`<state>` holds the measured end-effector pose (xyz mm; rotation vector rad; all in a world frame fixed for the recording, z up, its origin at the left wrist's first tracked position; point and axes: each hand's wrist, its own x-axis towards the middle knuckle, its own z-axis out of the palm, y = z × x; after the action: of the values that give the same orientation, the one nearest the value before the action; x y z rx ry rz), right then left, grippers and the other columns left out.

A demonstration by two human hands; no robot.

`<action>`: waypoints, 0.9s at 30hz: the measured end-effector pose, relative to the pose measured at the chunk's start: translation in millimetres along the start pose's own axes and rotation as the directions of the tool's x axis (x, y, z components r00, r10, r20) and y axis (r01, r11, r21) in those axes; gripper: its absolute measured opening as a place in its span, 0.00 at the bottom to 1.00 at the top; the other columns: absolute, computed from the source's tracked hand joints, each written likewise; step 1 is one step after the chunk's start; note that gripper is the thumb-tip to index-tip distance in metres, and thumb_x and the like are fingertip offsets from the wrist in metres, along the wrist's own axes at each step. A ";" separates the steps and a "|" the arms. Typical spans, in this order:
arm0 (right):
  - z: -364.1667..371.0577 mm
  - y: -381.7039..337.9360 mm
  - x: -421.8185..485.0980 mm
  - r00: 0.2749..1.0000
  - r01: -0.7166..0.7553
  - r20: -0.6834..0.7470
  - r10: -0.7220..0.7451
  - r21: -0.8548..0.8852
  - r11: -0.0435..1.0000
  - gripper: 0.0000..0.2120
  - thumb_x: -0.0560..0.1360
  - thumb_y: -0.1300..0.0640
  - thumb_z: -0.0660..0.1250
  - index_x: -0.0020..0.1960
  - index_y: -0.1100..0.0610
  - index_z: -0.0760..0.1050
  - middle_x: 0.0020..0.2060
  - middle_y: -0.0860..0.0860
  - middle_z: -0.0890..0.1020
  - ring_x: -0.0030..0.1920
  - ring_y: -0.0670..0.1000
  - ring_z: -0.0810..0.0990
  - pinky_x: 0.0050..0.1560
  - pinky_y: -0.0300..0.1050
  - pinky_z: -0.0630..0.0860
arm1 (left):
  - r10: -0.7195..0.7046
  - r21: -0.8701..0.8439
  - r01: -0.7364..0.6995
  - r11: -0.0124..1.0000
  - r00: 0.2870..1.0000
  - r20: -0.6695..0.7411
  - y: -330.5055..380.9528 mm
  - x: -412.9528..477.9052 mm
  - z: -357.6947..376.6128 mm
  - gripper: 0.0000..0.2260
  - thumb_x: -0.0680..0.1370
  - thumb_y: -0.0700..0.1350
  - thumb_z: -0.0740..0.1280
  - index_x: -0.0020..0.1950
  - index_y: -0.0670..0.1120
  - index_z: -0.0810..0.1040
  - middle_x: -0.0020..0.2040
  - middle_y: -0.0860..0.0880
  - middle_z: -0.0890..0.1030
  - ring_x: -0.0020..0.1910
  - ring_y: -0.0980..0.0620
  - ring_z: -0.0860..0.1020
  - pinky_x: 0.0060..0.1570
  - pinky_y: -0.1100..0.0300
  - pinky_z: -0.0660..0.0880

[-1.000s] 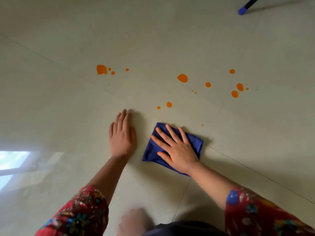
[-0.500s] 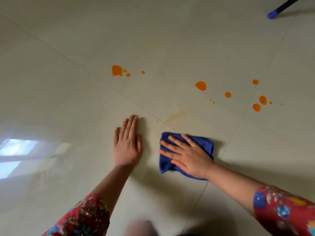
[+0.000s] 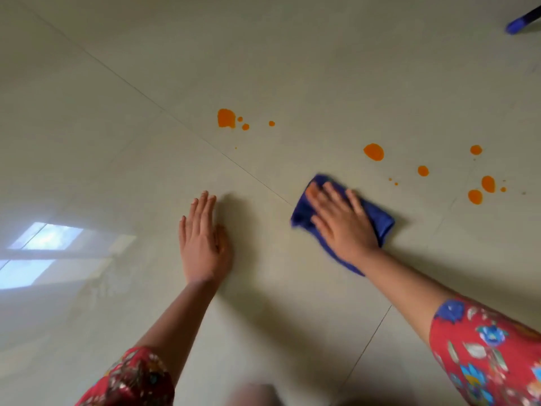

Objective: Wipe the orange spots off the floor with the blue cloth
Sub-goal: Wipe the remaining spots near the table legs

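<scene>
The right hand (image 3: 341, 221) lies flat with fingers spread on the blue cloth (image 3: 377, 219), pressing it to the pale tiled floor (image 3: 292, 68). The left hand (image 3: 203, 244) rests palm-down on bare tile to its left. Orange spots (image 3: 373, 152) lie beyond both hands, the nearest just past the right fingertips.
</scene>
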<state>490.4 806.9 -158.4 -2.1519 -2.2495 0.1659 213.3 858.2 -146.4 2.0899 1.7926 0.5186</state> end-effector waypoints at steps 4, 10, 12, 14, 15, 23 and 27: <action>-4.7 -28.6 35.9 0.976 -0.212 -0.029 0.214 0.061 0.975 0.27 0.80 0.45 0.46 0.78 0.49 0.57 0.77 0.45 0.60 0.77 0.50 0.58 0.74 0.58 0.54 | -0.070 0.043 0.070 0.997 0.997 0.018 -12.0 7.8 2.3 0.24 0.79 0.44 0.52 0.75 0.50 0.61 0.77 0.52 0.59 0.77 0.53 0.54 0.75 0.53 0.48; 4.5 -70.7 -71.1 0.750 0.638 0.138 -0.647 0.103 0.763 0.29 0.79 0.37 0.53 0.78 0.45 0.56 0.77 0.42 0.58 0.78 0.49 0.54 0.75 0.57 0.48 | -0.073 0.026 0.072 0.997 0.997 0.027 -12.7 5.9 2.2 0.23 0.79 0.40 0.56 0.75 0.49 0.62 0.77 0.52 0.61 0.77 0.52 0.55 0.75 0.53 0.50; 1.9 -28.1 -72.9 0.699 0.699 0.145 -0.700 0.068 0.712 0.26 0.80 0.40 0.54 0.77 0.44 0.58 0.76 0.40 0.59 0.77 0.47 0.55 0.75 0.55 0.50 | -0.075 0.032 0.074 0.997 0.997 0.032 -12.8 6.4 2.5 0.23 0.80 0.40 0.55 0.75 0.50 0.62 0.77 0.53 0.60 0.77 0.53 0.54 0.75 0.53 0.49; -1.5 8.4 -47.5 0.849 0.518 0.129 -0.513 -0.007 0.855 0.26 0.80 0.42 0.53 0.77 0.44 0.57 0.76 0.41 0.59 0.77 0.47 0.56 0.74 0.56 0.52 | -0.083 0.047 0.081 0.996 0.996 0.035 -10.8 5.8 3.3 0.23 0.80 0.41 0.54 0.76 0.50 0.61 0.77 0.53 0.59 0.77 0.53 0.53 0.75 0.54 0.49; -4.1 14.5 -28.7 0.939 0.335 0.092 -0.332 -0.026 0.942 0.26 0.80 0.42 0.52 0.77 0.45 0.56 0.76 0.41 0.59 0.77 0.47 0.56 0.74 0.57 0.54 | -0.087 0.055 0.084 0.995 0.996 0.038 -10.3 5.5 3.5 0.23 0.80 0.41 0.54 0.76 0.50 0.60 0.78 0.53 0.58 0.77 0.53 0.52 0.76 0.54 0.48; 1.7 -66.8 -40.7 0.771 0.622 0.127 -0.624 0.062 0.780 0.26 0.81 0.44 0.50 0.78 0.45 0.54 0.77 0.42 0.57 0.78 0.49 0.54 0.75 0.56 0.49 | -0.104 -0.024 0.103 0.994 0.994 -0.028 -12.0 11.1 -0.4 0.22 0.77 0.42 0.56 0.72 0.48 0.67 0.73 0.51 0.68 0.73 0.48 0.63 0.72 0.53 0.57; -1.3 -17.1 27.1 0.985 0.174 -0.001 -0.174 -0.029 0.984 0.25 0.81 0.45 0.50 0.77 0.47 0.58 0.76 0.43 0.61 0.76 0.49 0.59 0.72 0.58 0.57 | -0.171 -0.080 0.166 0.983 0.983 -0.071 -2.6 38.8 -3.6 0.23 0.77 0.41 0.59 0.72 0.49 0.66 0.71 0.50 0.69 0.70 0.48 0.65 0.71 0.56 0.57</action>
<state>472.2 833.3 -157.0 -1.9522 -2.4374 0.1264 214.7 897.0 -142.3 1.8718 1.9416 0.6171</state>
